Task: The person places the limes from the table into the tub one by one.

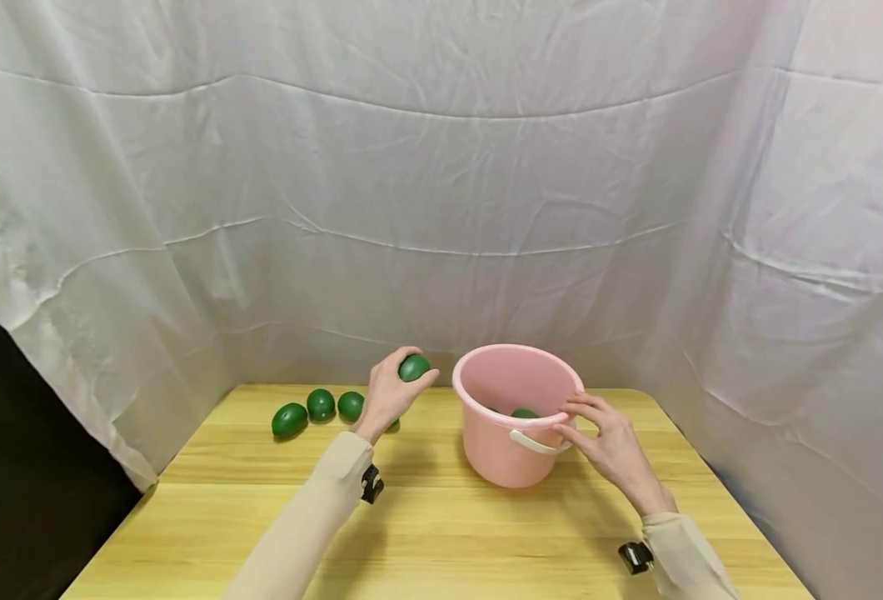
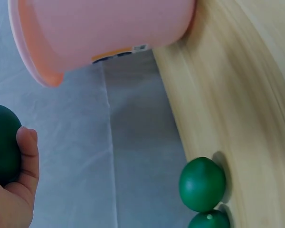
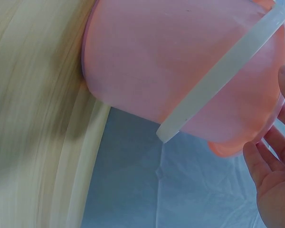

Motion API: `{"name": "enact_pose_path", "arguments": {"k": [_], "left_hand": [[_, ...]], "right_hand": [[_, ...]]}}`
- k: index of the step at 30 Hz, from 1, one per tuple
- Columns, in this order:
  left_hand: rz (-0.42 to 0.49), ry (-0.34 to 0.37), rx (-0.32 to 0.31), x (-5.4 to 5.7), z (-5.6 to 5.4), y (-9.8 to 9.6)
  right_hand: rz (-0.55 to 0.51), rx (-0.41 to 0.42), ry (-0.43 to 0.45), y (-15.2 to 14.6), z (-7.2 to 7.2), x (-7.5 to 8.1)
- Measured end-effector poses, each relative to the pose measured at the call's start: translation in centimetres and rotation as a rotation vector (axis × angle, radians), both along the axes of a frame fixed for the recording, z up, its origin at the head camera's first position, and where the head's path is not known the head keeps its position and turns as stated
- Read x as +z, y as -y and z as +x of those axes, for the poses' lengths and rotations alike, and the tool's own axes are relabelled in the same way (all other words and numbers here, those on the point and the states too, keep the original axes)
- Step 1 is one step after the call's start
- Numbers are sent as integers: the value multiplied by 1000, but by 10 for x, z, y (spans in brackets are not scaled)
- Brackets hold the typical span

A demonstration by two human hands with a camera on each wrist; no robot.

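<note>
Backdrop: pale, creased curtain [image 1: 441, 183], hung behind and at both sides of a wood-grain tabletop [image 1: 449, 533].

Bucket [image 1: 505, 458], pink, one: upright on the tabletop, white handle [image 1: 535, 443] lowered against its outer wall. Right hand [image 1: 612, 442] at the rim, fingers and thumb pinching its edge.

Green oval fruit [image 1: 415, 367], one: held between curled fingers and thumb of the left hand [image 1: 387, 398], raised above the tabletop, left of the bucket and apart from it.

Loose green fruits [image 1: 290, 420], four visible: on the tabletop to the left, one partly hidden by the left hand.

Progress, as judged: partway. Inside the bucket, one green fruit [image 1: 525, 413] plainly shows, with a sliver of perhaps another; full count hidden by the wall. Outstanding: the held piece and the four loose ones.
</note>
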State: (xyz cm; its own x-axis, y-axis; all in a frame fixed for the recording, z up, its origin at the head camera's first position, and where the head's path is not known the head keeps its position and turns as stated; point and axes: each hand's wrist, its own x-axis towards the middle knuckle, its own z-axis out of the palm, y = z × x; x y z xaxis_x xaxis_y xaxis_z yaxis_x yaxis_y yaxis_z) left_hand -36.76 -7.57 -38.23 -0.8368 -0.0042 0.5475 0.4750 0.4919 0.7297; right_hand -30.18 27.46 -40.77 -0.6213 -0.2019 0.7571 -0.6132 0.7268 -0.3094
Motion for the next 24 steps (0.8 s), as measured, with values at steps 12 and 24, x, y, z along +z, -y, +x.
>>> {"name": "enact_pose_path", "arguments": {"k": [12,24], "left_hand": [[-23,26,29,14,1,-21],[-67,23,38,16,1,-37]], "right_hand": [[-4,-13,31,0,2,1],[-8,-9,39,0,4,-1]]}}
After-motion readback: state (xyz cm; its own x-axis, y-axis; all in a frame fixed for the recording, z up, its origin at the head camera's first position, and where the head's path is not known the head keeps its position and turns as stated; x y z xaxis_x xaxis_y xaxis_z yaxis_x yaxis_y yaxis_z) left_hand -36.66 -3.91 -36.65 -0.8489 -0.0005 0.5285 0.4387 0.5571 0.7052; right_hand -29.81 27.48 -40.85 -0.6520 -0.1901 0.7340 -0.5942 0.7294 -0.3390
